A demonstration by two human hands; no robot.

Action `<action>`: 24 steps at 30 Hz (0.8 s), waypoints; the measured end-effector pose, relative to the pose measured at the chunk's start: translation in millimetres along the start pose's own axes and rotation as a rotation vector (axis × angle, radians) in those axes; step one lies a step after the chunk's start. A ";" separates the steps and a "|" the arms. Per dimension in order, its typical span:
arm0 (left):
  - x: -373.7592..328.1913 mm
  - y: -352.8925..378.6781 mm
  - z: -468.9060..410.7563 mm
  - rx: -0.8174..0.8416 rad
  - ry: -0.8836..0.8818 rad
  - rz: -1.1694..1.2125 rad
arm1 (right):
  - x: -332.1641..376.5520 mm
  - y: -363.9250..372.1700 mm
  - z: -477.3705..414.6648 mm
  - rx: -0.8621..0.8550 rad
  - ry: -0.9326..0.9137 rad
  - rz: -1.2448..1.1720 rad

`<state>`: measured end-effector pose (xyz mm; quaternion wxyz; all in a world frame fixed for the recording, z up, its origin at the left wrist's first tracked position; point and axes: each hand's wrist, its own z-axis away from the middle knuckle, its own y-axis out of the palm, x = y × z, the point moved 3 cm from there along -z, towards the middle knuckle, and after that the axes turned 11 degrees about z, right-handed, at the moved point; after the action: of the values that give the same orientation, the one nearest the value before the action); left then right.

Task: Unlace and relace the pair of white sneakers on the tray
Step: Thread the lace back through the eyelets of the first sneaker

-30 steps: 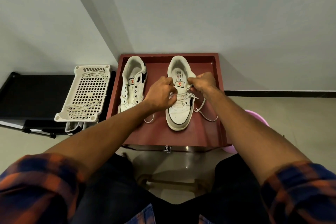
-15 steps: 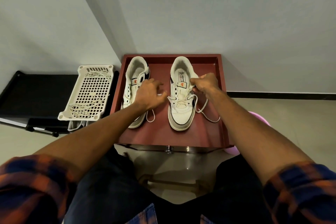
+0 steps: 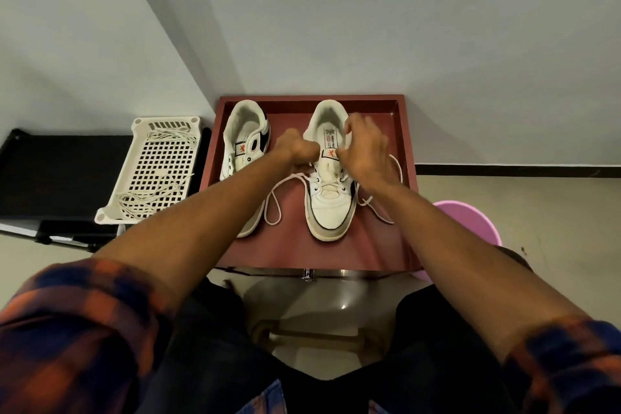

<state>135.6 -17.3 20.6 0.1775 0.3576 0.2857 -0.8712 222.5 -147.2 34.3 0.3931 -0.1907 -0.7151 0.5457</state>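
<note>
Two white sneakers stand toes toward me on a dark red tray [image 3: 289,249]. The left sneaker [image 3: 247,131] has bare eyelets. The right sneaker [image 3: 331,212] has a white lace [image 3: 274,208] through its lower eyelets, with loose ends trailing on both sides. My left hand [image 3: 295,149] is curled against the left side of this shoe's tongue and seems to pinch the lace there. My right hand [image 3: 364,151] lies over the tongue and right collar, fingers curled on the shoe. The upper eyelets are hidden by both hands.
A white perforated basket [image 3: 168,131] holding a second loose lace [image 3: 148,202] sits left of the tray on a black table [image 3: 60,175]. A pink round object [image 3: 470,222] stands at the tray's right front corner. The grey wall is directly behind the tray.
My left hand has come back from between the shoes to the right sneaker's left side. My right hand has shifted up over the tongue. The left lace end now trails in a longer loop.
</note>
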 end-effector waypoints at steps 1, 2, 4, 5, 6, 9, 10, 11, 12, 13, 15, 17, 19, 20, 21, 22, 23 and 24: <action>2.0 -2.1 -2.2 0.024 -0.022 0.057 | 7.6 3.7 2.2 0.055 -0.105 0.086; 3.9 -3.7 -4.2 0.036 -0.028 0.085 | 14.8 8.6 5.0 0.137 -0.187 0.165; 7.3 -5.3 -3.6 0.056 -0.021 0.129 | 24.5 18.7 13.6 0.310 -0.224 0.257; 8.6 -5.7 -3.1 0.065 -0.020 0.154 | 25.9 24.2 16.0 0.370 -0.221 0.276; 9.7 -5.8 -3.0 0.074 -0.018 0.173 | 26.2 28.0 16.2 0.412 -0.225 0.277; 12.1 -5.1 -3.2 0.082 0.001 0.197 | 23.9 30.7 8.4 0.516 -0.255 0.245; 12.9 -4.9 -3.8 0.078 0.007 0.199 | 22.3 29.5 4.1 0.550 -0.263 0.225; 14.2 -4.7 -4.3 0.074 0.010 0.200 | 20.4 29.1 1.4 0.590 -0.271 0.200; 14.8 -5.1 -3.8 0.072 0.013 0.205 | 18.2 29.1 -0.8 0.624 -0.283 0.178; 15.1 -5.2 -3.7 0.070 0.015 0.214 | 16.1 30.1 -1.9 0.652 -0.294 0.158; 14.5 -4.6 -3.1 0.070 0.026 0.219 | 10.6 31.7 -5.0 0.675 -0.316 0.122; 13.8 -6.5 -1.4 0.065 0.038 0.216 | 9.2 32.7 -8.6 0.698 -0.332 0.085; 13.9 -6.5 -2.0 0.069 0.041 0.221 | 10.9 31.3 -7.2 0.704 -0.334 0.045; 13.8 -5.8 -2.0 0.069 0.045 0.215 | 10.9 30.9 -5.6 0.690 -0.316 0.015; 13.7 -4.8 -1.9 0.064 0.050 0.201 | 8.6 31.8 -3.3 0.677 -0.279 -0.029; 13.4 -4.9 -2.1 0.053 0.055 0.184 | 5.9 33.5 -1.7 0.660 -0.234 -0.085; 13.2 -4.9 -2.1 0.044 0.062 0.170 | 3.3 35.0 0.2 0.647 -0.189 -0.138; 13.4 -5.1 -2.2 0.039 0.068 0.158 | 1.7 36.4 2.9 0.638 -0.151 -0.187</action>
<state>125.0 -13.3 11.5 0.2290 0.4117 0.2456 -0.8472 213.5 -135.7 0.8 0.4270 0.0492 -0.5499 0.7161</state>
